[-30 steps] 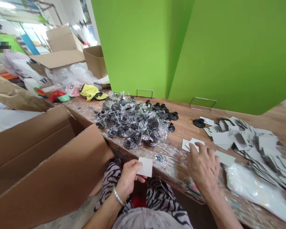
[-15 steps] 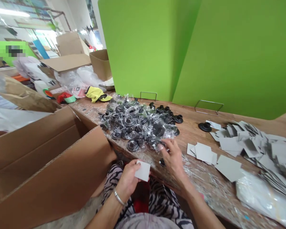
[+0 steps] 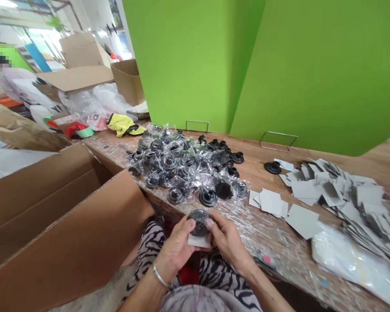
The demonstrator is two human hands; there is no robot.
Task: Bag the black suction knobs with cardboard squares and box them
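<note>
My left hand (image 3: pixel 178 242) is closed on a small pale square card (image 3: pixel 199 241), held low in front of my lap. Over the card lies a round black disc-shaped part (image 3: pixel 199 220), with what looks like clear plastic film on it. My right hand (image 3: pixel 225 234) grips this black disc from the right side, thumb on top; its other fingers are partly hidden. Just beyond both hands, a heap of similar black parts in clear wrap (image 3: pixel 182 162) spreads over the wooden bench (image 3: pixel 250 149). One black stepped disc (image 3: pixel 208 197) sits at the heap's near edge.
Loose pale cards (image 3: pixel 338 190) are piled at the right, beside a stack of clear plastic bags (image 3: pixel 351 255). An open cardboard box (image 3: pixel 117 212) stands at my left. Green panels (image 3: pixel 195 60) rise behind the bench. A yellow glove (image 3: pixel 121 125) lies at the back left.
My right hand has come back from the heap with a black disc and brought it onto the card in my left hand. The view has shifted slightly.
</note>
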